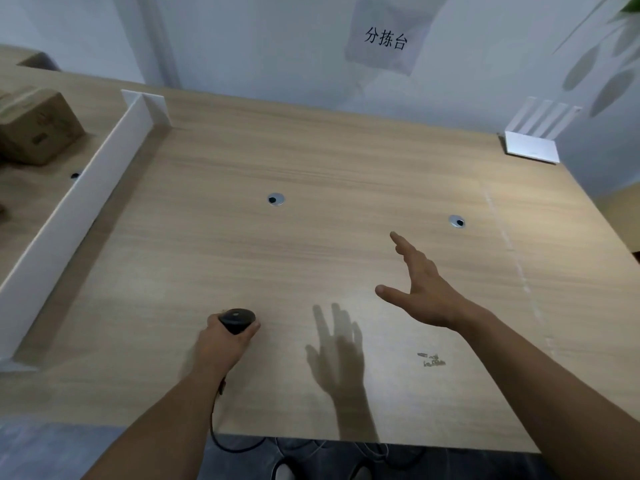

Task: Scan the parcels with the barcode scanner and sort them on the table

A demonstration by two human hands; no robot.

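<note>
On the table (311,161), the only boxes (36,128) sit beyond the white divider (79,188); the right hand (424,292) hovers spread and empty, the left hand (221,344) grips the scanner (237,318), so fetching a box likely comes next.

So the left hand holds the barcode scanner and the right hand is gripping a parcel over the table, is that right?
Not quite. In the head view the right hand is open and holds nothing over the table; the cardboard parcel sits beyond the white divider. The left hand does hold the barcode scanner.
</note>
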